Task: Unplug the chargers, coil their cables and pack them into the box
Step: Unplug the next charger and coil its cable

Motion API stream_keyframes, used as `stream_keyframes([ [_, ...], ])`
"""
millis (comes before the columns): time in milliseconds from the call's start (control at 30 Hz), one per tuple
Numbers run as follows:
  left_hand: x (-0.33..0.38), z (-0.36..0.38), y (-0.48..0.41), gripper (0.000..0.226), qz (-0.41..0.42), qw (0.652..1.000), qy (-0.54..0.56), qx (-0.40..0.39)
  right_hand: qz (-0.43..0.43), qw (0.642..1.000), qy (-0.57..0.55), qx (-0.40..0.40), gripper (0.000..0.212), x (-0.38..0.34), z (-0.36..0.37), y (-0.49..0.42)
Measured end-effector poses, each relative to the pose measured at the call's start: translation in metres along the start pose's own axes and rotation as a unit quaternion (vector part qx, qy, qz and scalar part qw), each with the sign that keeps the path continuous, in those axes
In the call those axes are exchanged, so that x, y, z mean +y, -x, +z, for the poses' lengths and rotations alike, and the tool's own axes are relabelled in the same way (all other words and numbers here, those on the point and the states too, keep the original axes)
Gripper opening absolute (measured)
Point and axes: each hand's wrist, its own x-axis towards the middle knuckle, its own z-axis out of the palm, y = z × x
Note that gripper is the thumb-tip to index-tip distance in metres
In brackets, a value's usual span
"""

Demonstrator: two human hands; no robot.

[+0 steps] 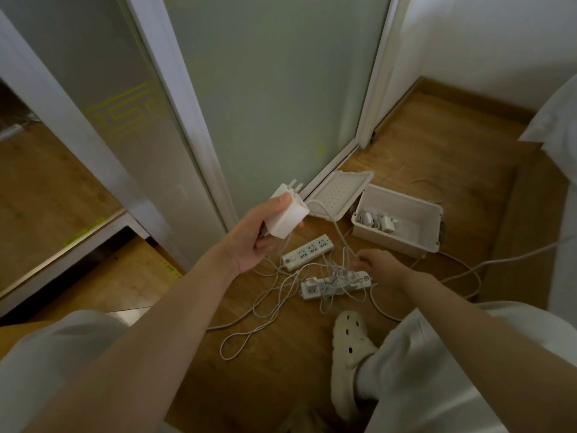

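Note:
My left hand (265, 232) is raised above the floor and grips white chargers (288, 214), prongs pointing up. Thin white cables (340, 242) run from them down toward my right hand (377, 265), which pinches the cables just above a power strip (335, 284) with plugs still in it. A second power strip (307, 251), with nothing plugged in, lies beside it. The open white box (398, 237) stands on the floor to the right, with a charger and a coiled cable (377, 221) inside. Its perforated lid (338, 195) leans against the door frame.
Loose white cables (259, 317) sprawl over the wooden floor in front of me. My foot in a white clog (348, 354) sits at the lower right. A frosted glass door (274, 89) and white frame rise behind. A thicker cord (468, 270) loops right of the box.

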Motion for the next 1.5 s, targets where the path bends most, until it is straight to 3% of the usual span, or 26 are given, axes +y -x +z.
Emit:
stream_keyframes([
  [67,-0.006,-0.006,-0.004,0.030,-0.004,0.999,-0.030,0.021,-0.002,1.000,0.024,0.009,0.028,0.003,0.003,-0.005],
  [167,-0.013,-0.010,-0.007,0.032,-0.039,0.988,-0.096,0.117,-0.003,0.997,0.002,0.082,0.025,-0.006,-0.017,-0.007],
  [233,-0.019,-0.010,-0.010,0.026,-0.040,0.980,-0.113,0.160,-0.019,0.985,0.002,0.174,0.021,-0.019,-0.039,0.000],
  [333,-0.026,-0.007,-0.016,0.023,-0.052,0.971,-0.127,0.196,-0.046,0.935,-0.060,0.346,0.018,-0.029,-0.059,0.005],
  [367,-0.029,-0.006,-0.018,0.024,-0.060,0.969,-0.128,0.202,-0.066,0.934,-0.045,0.347,0.018,-0.034,-0.063,0.005],
  [433,-0.033,-0.003,-0.020,0.028,-0.073,0.967,-0.124,0.210,-0.109,0.959,0.000,0.263,0.020,-0.041,-0.068,0.006],
  [467,-0.036,-0.002,-0.021,0.029,-0.078,0.965,-0.130,0.216,-0.110,0.954,-0.016,0.279,0.022,-0.047,-0.073,0.007],
  [567,-0.040,0.000,-0.023,0.029,-0.083,0.956,-0.162,0.228,-0.109,0.862,-0.138,0.475,0.023,-0.051,-0.076,0.012],
  [600,-0.041,0.001,-0.023,0.030,-0.085,0.956,-0.166,0.227,-0.101,0.876,-0.112,0.458,0.021,-0.051,-0.070,0.015],
  [633,-0.043,0.002,-0.024,0.030,-0.086,0.955,-0.165,0.230,-0.092,0.928,-0.016,0.360,0.021,-0.049,-0.058,0.014],
  [667,-0.044,0.003,-0.024,0.028,-0.088,0.954,-0.162,0.235,-0.089,0.971,0.088,0.205,0.023,-0.041,-0.044,0.013],
  [700,-0.045,0.004,-0.024,0.025,-0.089,0.953,-0.163,0.241,-0.090,0.977,0.152,0.119,0.025,-0.033,-0.039,0.009],
  [733,-0.046,0.005,-0.023,0.023,-0.090,0.951,-0.164,0.245,-0.095,0.977,0.142,0.127,0.024,-0.032,-0.042,0.008],
  [767,-0.047,0.005,-0.023,0.022,-0.089,0.950,-0.165,0.248,-0.086,0.975,0.090,0.185,0.022,-0.032,-0.050,0.004],
  [833,-0.051,0.002,-0.023,0.023,-0.087,0.949,-0.162,0.256,-0.114,0.929,-0.037,0.350,0.022,-0.044,-0.067,0.006],
  [900,-0.053,0.001,-0.023,0.021,-0.085,0.949,-0.167,0.254,-0.120,0.905,-0.064,0.404,0.021,-0.053,-0.067,0.015],
  [1000,-0.054,0.002,-0.024,0.019,-0.085,0.950,-0.164,0.250,-0.066,0.972,0.074,0.211,0.024,-0.044,-0.040,0.013],
  [1133,-0.055,0.003,-0.026,0.022,-0.084,0.950,-0.165,0.250,-0.074,0.956,-0.050,0.278,0.027,-0.051,-0.046,0.005],
  [1233,-0.055,0.004,-0.024,0.026,-0.076,0.954,-0.143,0.253,-0.098,0.957,-0.058,0.267,0.029,-0.062,-0.043,0.008],
  [1333,-0.051,0.008,-0.024,0.039,-0.073,0.968,-0.061,0.233,-0.155,0.963,-0.086,0.202,0.025,-0.071,-0.037,0.016],
  [1500,-0.036,0.026,-0.028,0.033,-0.034,0.980,0.065,0.185,-0.175,0.980,-0.067,0.069,0.033,-0.086,-0.022,0.020],
])
